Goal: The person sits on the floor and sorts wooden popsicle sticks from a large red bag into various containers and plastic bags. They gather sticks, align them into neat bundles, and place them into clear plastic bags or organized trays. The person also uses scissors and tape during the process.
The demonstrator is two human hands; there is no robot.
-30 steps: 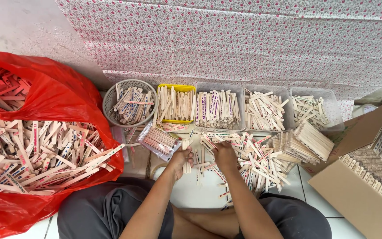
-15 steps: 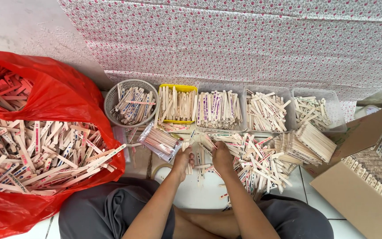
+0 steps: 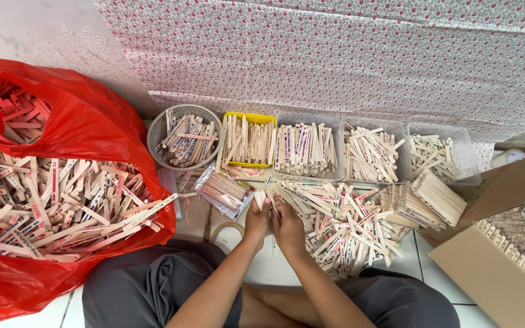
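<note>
Both hands meet over the white tiled floor (image 3: 262, 261) in front of the seated person's lap: the left hand (image 3: 256, 222) and the right hand (image 3: 288, 226) press together, fingers closed around a small bundle of flat pale wooden sticks (image 3: 270, 200) that pokes up between them. Just beyond lies a loose heap of printed wooden sticks (image 3: 341, 228), with a clear plastic packet of sticks (image 3: 223, 191) to the left. A big red plastic bag (image 3: 50, 200) full of sticks sits far left, an open brown cardboard box (image 3: 505, 255) far right.
</note>
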